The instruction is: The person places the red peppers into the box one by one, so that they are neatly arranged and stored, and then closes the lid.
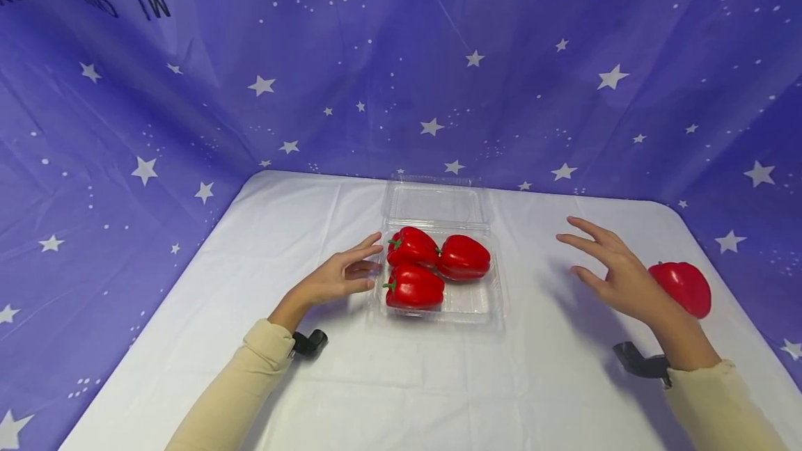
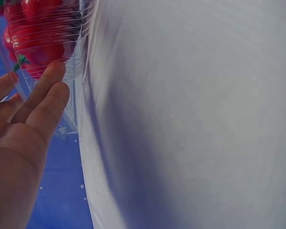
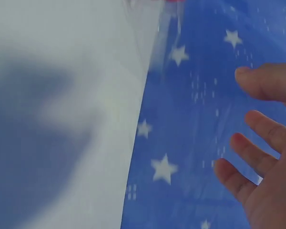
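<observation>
A clear plastic clamshell container (image 1: 473, 303) lies with its lid (image 1: 436, 204) folded back on the white table. Three red bell peppers with green stems sit in its base: one at the back left (image 1: 411, 246), one at the right (image 1: 464, 257), one at the front left (image 1: 415, 287). My left hand (image 1: 335, 275) is at the container's left side, fingers extended, and in the left wrist view its fingertips (image 2: 55, 71) are right at the ribbed wall. Over the table at the right, my right hand (image 1: 617, 273) is raised with fingers spread, holding nothing.
Another red bell pepper (image 1: 683, 287) lies at the table's right side, partly behind the right hand and forearm. A purple star-printed cloth (image 1: 376, 75) hangs behind and beside the white-covered table (image 1: 388, 388). Black wrist cameras (image 1: 639, 360) sit at both cuffs.
</observation>
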`<state>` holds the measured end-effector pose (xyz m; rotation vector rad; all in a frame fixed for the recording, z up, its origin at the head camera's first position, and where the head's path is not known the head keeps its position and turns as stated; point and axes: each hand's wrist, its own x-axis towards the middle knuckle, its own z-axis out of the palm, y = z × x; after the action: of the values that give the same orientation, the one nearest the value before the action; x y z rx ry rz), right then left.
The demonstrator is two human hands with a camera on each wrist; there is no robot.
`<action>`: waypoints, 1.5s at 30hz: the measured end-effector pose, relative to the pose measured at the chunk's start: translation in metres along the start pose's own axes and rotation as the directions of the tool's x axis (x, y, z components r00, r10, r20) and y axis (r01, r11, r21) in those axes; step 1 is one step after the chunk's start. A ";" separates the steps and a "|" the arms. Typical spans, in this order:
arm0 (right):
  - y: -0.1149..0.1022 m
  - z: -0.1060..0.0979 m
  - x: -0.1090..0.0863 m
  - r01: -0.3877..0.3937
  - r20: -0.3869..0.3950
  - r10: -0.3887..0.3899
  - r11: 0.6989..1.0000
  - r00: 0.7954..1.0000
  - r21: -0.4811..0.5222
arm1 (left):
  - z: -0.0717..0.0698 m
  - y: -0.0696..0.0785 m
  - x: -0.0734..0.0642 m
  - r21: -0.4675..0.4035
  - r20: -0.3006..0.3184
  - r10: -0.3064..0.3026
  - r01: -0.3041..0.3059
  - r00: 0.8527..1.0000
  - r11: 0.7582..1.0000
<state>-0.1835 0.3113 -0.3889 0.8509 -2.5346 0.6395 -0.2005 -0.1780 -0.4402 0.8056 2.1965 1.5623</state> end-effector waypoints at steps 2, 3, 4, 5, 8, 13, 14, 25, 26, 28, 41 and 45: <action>0.007 -0.010 -0.009 -0.032 0.002 0.032 0.999 1.000 -0.016 | 0.001 -0.001 0.000 -0.002 -0.007 -0.001 0.001 1.000 1.000; 0.011 -0.017 -0.014 -0.049 0.005 0.049 0.998 0.999 -0.025 | 0.001 -0.001 -0.001 0.003 -0.009 0.001 -0.001 1.000 1.000; 0.015 -0.024 -0.021 -0.067 0.001 0.067 0.997 0.998 -0.026 | 0.002 -0.001 -0.001 0.007 -0.008 0.001 -0.001 1.000 1.000; 0.020 -0.033 -0.028 -0.089 -0.013 0.089 0.995 0.996 -0.034 | 0.002 -0.002 -0.001 0.012 -0.007 -0.002 0.002 1.000 1.000; 0.033 -0.060 -0.053 -0.175 -0.061 0.171 0.983 0.983 -0.063 | 0.005 -0.002 -0.001 0.015 0.002 -0.018 0.018 1.000 1.000; 0.052 -0.088 -0.088 -0.256 -0.159 0.234 0.958 0.959 -0.133 | 0.006 0.000 -0.002 0.015 -0.001 -0.031 0.031 1.000 0.999; 0.056 -0.090 -0.092 -0.250 -0.177 0.223 0.956 0.959 -0.152 | 0.006 0.001 -0.002 0.014 -0.004 -0.029 0.029 1.000 0.999; 0.079 -0.083 -0.116 -0.303 -0.163 0.284 0.947 0.945 -0.106 | 0.001 0.000 -0.001 0.024 -0.008 -0.022 0.022 1.000 0.999; 0.079 -0.082 -0.117 -0.325 -0.143 0.309 0.940 0.940 -0.103 | 0.001 0.001 -0.001 0.024 -0.008 -0.023 0.023 1.000 0.999; 0.080 -0.080 -0.118 -0.374 -0.100 0.365 0.921 0.926 -0.110 | 0.001 0.001 0.000 0.024 -0.006 -0.026 0.026 1.000 0.999; 0.085 -0.062 -0.108 -0.495 0.025 0.511 0.843 0.859 -0.211 | 0.001 0.000 -0.005 0.005 -0.012 0.005 -0.005 1.000 1.000; 0.091 -0.054 -0.110 -0.510 0.062 0.533 0.832 0.844 -0.217 | 0.002 0.000 -0.002 0.009 -0.008 0.007 -0.007 1.000 1.000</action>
<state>-0.1489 0.4551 -0.4251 0.1128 -2.8998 0.4898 -0.1983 -0.1777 -0.4409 0.8123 2.2101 1.5623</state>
